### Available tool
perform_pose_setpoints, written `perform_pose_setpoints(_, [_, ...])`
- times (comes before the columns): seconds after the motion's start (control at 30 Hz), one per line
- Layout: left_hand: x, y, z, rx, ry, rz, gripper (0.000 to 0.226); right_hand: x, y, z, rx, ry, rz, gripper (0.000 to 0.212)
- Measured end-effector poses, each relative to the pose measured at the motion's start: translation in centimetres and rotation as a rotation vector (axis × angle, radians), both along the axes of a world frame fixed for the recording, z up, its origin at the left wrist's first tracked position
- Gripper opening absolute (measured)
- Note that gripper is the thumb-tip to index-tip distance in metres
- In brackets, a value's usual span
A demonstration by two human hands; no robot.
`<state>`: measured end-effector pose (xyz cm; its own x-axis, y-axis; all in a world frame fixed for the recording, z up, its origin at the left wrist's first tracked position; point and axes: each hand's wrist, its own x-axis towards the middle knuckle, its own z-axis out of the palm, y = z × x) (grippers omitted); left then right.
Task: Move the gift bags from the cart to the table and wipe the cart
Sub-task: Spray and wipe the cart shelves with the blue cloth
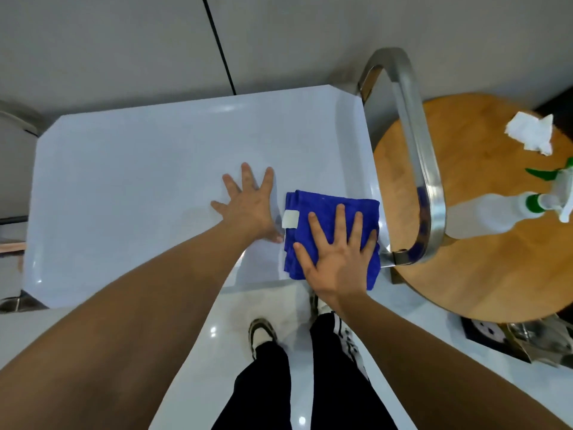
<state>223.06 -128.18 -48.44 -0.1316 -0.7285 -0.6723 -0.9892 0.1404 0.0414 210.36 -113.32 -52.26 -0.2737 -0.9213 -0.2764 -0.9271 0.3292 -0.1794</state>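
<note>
- The left hand (248,206) lies flat on the white cart top (139,181), fingers spread, holding nothing.
- The right hand (336,252) presses flat, fingers straight, on a folded blue cloth (322,209) near the cart's right edge, beside the metal handle (415,144).
- On the round wooden tabletop (465,274) to the right stand a spray bottle (508,212) and crumpled white paper (530,135).

Blue cloth (328,209): near part hidden under right hand (338,259). Spray bottle (527,203), right of that grip: blurred, nozzle cut by frame edge. Round wooden counter (465,274): partly behind cart handle (415,144), right side cut off.
</note>
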Motion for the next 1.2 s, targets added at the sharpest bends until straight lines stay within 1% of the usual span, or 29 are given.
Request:
perform_pose_setpoints(0.07, [-0.7, -1.0, 0.2, 0.040, -0.026, -0.020, 0.150, -0.1, -0.5, 0.1, 0.019, -0.013, 0.000, 0.073])
perform_pose_setpoints(0.27, [-1.7, -2.6, 0.3, 0.094, -0.081, -0.044, 0.154, -0.9, -2.9, 0.3, 0.063, 0.000, 0.004, 0.083])
perform_pose_setpoints(0.47, [-2.1, -2.7, 0.2, 0.124, -0.126, -0.066, 0.157, -1.0, -3.5, 0.5, 0.074, -0.016, 0.000, 0.085])
perform_pose_setpoints(0.7, [-1.8, -3.0, -0.2, 0.139, -0.120, -0.081, 0.158, -2.7, -5.6, 0.9, 0.108, -0.042, 0.013, 0.084])
perform_pose_setpoints(0.83, [-1.9, -3.1, -0.6, 0.148, -0.127, -0.087, 0.159, -5.0, -8.5, 0.6, 0.079, -0.035, -0.009, 0.083])
perform_pose_setpoints(1.03, [-2.1, -3.5, -0.4, 0.165, -0.147, -0.105, 0.161, -5.1, -10.2, 0.1, 0.071, 0.011, 0.009, 0.083])
perform_pose_setpoints(1.2, [-2.1, -3.5, -0.8, 0.174, -0.148, -0.108, 0.161, -5.6, -15.1, -0.3, 0.016, 0.004, -0.009, 0.081])
